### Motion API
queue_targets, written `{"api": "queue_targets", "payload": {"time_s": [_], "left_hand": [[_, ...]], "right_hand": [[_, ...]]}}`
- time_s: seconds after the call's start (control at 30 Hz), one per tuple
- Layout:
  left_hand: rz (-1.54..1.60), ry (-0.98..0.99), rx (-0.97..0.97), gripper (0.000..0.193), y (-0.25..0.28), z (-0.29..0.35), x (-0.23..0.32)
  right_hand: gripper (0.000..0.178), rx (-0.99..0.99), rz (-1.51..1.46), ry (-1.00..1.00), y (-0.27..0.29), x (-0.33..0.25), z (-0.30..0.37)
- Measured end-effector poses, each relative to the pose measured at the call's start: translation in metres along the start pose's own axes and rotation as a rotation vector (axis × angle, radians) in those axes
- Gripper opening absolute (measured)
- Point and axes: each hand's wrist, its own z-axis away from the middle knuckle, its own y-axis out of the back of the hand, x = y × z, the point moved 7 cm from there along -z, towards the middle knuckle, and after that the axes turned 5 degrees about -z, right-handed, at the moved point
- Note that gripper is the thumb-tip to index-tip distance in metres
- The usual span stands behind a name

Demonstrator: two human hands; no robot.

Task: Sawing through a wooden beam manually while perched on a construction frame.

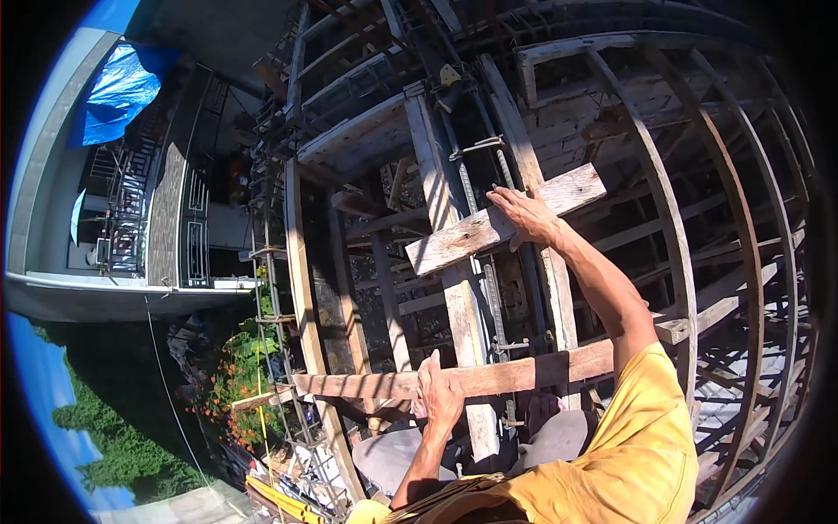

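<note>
My right hand [526,216], at the end of an outstretched arm, grips a short weathered wooden board [463,240]. The board lies at a slant across two parallel timbers, the left timber [436,175] and the right timber [526,153]. Between those timbers run ribbed steel bars [495,301] tied with bent wire stirrups. Nearer to me, my left hand [439,393] is closed over a longer wooden plank [506,375], which spans the same timbers crosswise. Striped shadows fall on this plank. My knees [559,437] are just behind it.
Curved-looking wooden beams [650,166] stand over a deep gap on the right. At left, a rebar column [272,332] rises beside an orange-flowered plant [236,371]. Beyond are a building ledge [166,175], a blue tarp [122,92] and trees [122,428].
</note>
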Motion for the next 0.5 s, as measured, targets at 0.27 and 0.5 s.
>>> {"api": "queue_targets", "payload": {"time_s": [0.27,0.5], "left_hand": [[0.26,0.039,-0.064,0.061,-0.007,0.032,0.037],[1.208,0.414,-0.242,0.1,-0.028,-0.01,0.031]], "right_hand": [[0.115,0.164,-0.294,-0.014,0.02,-0.029,0.007],[0.102,0.128,-0.755,0.087,0.065,-0.161,0.009]]}}
